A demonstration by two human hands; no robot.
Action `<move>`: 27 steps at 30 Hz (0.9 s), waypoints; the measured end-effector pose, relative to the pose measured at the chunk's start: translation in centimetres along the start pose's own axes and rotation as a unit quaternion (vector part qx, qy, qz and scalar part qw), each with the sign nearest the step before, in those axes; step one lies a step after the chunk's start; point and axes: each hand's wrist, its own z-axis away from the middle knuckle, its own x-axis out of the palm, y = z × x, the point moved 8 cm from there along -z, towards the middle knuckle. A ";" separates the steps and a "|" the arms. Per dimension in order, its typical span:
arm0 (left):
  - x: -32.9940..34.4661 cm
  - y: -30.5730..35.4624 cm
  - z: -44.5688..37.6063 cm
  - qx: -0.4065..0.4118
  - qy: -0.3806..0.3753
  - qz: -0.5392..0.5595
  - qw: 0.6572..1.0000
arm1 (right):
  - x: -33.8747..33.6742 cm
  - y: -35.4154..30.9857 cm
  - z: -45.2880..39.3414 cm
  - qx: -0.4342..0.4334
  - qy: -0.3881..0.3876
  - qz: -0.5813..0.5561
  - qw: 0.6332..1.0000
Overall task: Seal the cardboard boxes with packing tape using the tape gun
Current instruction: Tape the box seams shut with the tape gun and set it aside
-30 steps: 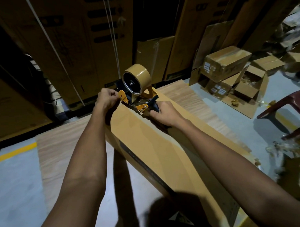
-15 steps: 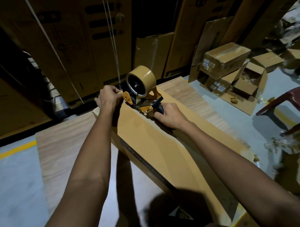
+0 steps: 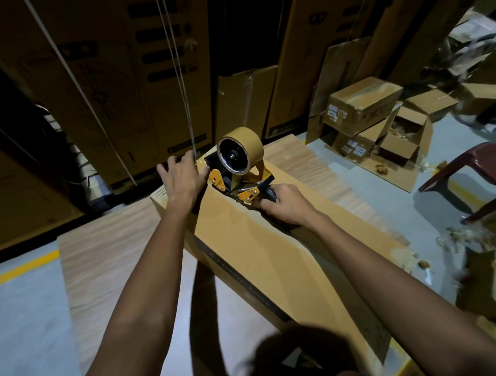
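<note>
Dim warehouse: tall cartons (image 3: 102,80) stand along the back wall, grey floor (image 3: 23,322) with a yellow line (image 3: 24,267) at left.

Head view: a wood-grain bench (image 3: 108,257) carries one long cardboard box (image 3: 260,260) running from near the camera to the far bench edge. Tape gun (image 3: 238,171) sits on the box top at its far end, orange frame, brown tape roll (image 3: 240,150) upright on the hub. A glossy strip of tape (image 3: 242,224) runs along the box top on the near side of the gun.

Right hand (image 3: 284,205) is wrapped round the gun's dark handle, fingers curled tight. Left hand (image 3: 182,179) lies on the far end of the box just left of the gun, fingers spread and reaching over the far edge, thumb side against the gun's front plate; holds nothing.

Right background: stack of small boxes (image 3: 365,107) on the floor, one open box (image 3: 405,143) beside them, scraps scattered around. Dark red plastic chair (image 3: 471,166) at the right edge. Thin white straps (image 3: 178,72) hang down behind the left hand.
</note>
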 end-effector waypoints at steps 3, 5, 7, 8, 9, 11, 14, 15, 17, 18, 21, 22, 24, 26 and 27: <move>0.7 -0.2 0.1 -0.014 -0.027 -0.007 1.000 | 0.1 0.1 0.1 0.008 0.011 0.003 1.000; 1.1 -0.6 -0.2 -0.029 -0.051 0.000 0.998 | 0.3 -0.2 0.2 0.002 0.016 0.009 1.000; 1.5 -0.9 -0.6 -0.039 -0.069 0.010 0.997 | 0.4 -0.4 0.5 -0.005 0.019 0.020 1.000; 1.6 -1.0 -0.7 -0.043 -0.070 0.015 0.997 | 0.5 -0.4 0.6 -0.007 0.020 0.024 0.999; 1.6 -1.0 -0.8 -0.044 -0.065 0.020 0.997 | 0.6 -0.4 0.7 -0.007 0.022 0.025 0.999; 1.4 -1.0 -0.7 -0.042 -0.052 0.031 0.997 | 0.7 -0.6 1.0 -0.008 0.021 0.026 0.999; 1.0 -0.9 -0.2 -0.033 -0.034 0.043 0.998 | 0.2 -0.9 1.3 -0.008 0.020 0.024 0.999; 1.0 -0.8 -0.1 -0.033 -0.033 0.044 0.998 | -0.2 -1.0 1.6 -0.007 0.025 0.024 0.999; 1.1 -0.8 0.0 -0.035 -0.037 0.040 0.998 | -0.9 -0.4 2.2 -0.006 0.032 0.026 0.999; 1.1 -0.8 0.2 -0.035 -0.036 0.038 0.998 | -1.1 0.2 2.7 -0.005 0.030 0.028 0.999; 0.8 -0.6 0.5 -0.030 -0.026 0.030 0.999 | -1.0 1.2 3.7 -0.001 0.027 0.051 0.998; 0.6 -0.3 0.7 -0.026 -0.022 0.028 0.999 | -0.9 1.3 3.7 -0.002 0.033 0.058 0.998; 0.3 0.8 1.2 -0.016 -0.016 0.033 0.999 | -0.8 0.9 3.5 -0.016 0.044 0.084 0.995; 0.9 1.8 2.0 -0.005 -0.023 0.052 0.998 | -0.8 0.5 3.3 -0.027 0.052 0.097 0.994; 1.3 2.0 2.4 -0.004 -0.031 0.066 0.997 | -1.0 0.6 3.4 -0.029 0.054 0.095 0.994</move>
